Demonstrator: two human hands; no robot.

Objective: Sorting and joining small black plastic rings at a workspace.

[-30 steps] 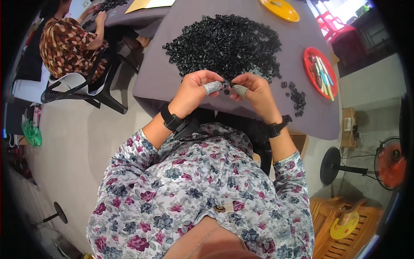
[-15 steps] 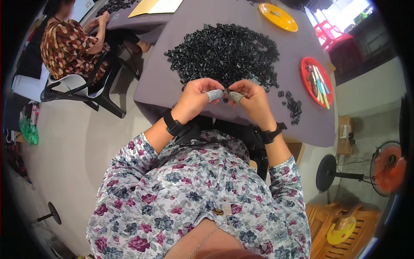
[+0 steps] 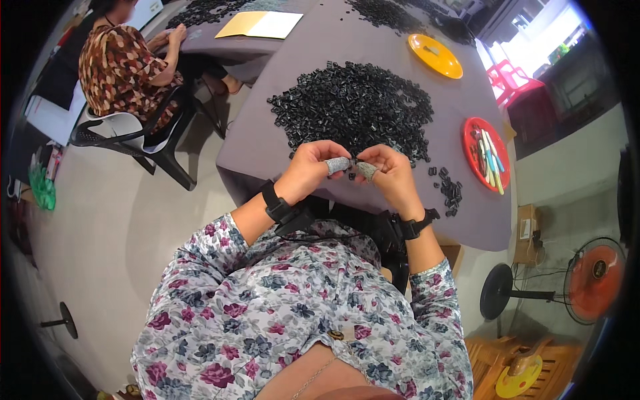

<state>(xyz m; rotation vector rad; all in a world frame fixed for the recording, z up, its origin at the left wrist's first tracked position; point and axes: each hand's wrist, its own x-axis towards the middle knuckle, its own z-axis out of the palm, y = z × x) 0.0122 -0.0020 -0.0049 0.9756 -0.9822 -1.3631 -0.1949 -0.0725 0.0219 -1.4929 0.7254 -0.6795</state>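
Note:
Over the near edge of the table, my left hand (image 3: 312, 168) and my right hand (image 3: 392, 175) meet fingertip to fingertip. Both are closed in a pinch on a small black piece (image 3: 354, 161), mostly covered by the fingers. Each thumb wears a grey fabric sleeve. Just beyond my hands spreads a big heap of small black pieces (image 3: 353, 103), looking like little plastic parts. One loose black piece (image 3: 352, 176) lies just below my fingertips. Right of my right hand sits a smaller cluster of black pieces (image 3: 451, 193).
A red plate (image 3: 472, 157) with several knife-like tools lies at the table's right; a yellow plate (image 3: 433, 57) is farther back. Another person (image 3: 123, 67) sits at the far left on a black chair (image 3: 167, 150). A fan (image 3: 595, 280) stands at the right.
The view has tilted, so the table and heap sit lower in the picture. My hands keep their pinch together, with only slight finger movement.

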